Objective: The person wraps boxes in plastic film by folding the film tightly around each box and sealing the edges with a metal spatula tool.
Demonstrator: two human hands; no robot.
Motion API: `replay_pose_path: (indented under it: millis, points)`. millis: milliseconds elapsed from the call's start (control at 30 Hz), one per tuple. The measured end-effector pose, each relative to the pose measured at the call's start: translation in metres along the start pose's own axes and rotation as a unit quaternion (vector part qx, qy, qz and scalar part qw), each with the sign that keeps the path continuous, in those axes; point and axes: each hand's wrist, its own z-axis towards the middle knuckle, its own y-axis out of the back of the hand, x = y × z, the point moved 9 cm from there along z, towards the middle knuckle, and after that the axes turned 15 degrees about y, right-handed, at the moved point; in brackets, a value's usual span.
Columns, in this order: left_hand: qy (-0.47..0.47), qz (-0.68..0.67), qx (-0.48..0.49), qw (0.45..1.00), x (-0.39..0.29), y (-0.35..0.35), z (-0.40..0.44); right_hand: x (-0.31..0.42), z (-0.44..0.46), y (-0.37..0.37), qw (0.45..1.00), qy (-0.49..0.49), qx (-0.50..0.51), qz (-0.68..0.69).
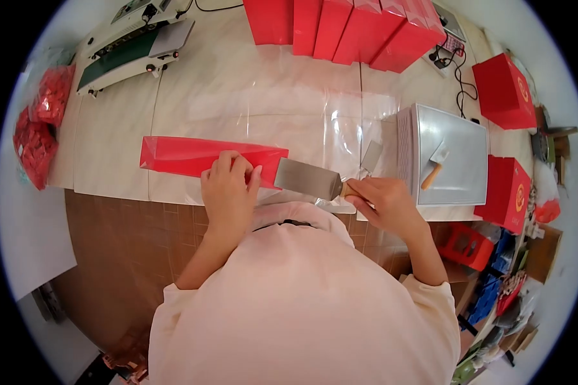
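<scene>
A long red box [192, 156] in clear film lies on its side along the table's front edge. My left hand [230, 183] rests on its right part, fingers bent over the front edge, holding it. In my right hand [385, 200] is the wooden handle of a wide metal scraper [307, 178]. The scraper's blade points left and its tip meets the right end of the red box. Clear plastic film [343, 131] spreads over the table to the right of the box. A second metal blade [371, 156] lies just behind my right hand.
Several red boxes [340, 29] stand at the back. A sealing machine [135, 54] is at the back left, near bags of red items [35, 144]. On the right, a grey-topped stack [456, 173] bears a small scraper [433, 174], beside more red boxes [504, 93].
</scene>
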Motion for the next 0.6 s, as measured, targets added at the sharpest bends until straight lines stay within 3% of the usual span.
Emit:
replay_pose_path:
  millis: [67,233,400,600]
  points:
    - [0.022,0.0,0.014,1.0,0.004,0.001,0.004,0.003,0.009,-0.002,1.0,0.003,0.012,-0.009]
    - [-0.03,-0.014,-0.119,0.992,-0.009,0.027,0.01,0.005,0.032,-0.007,0.999,-0.005,0.039,-0.02]
    - [-0.099,-0.003,-0.085,0.991,-0.002,0.018,0.008,-0.004,0.05,-0.02,0.997,-0.021,0.08,-0.003]
    - [-0.138,-0.045,-0.07,0.987,0.001,0.013,0.003,-0.007,0.06,-0.023,0.998,-0.018,0.061,-0.004]
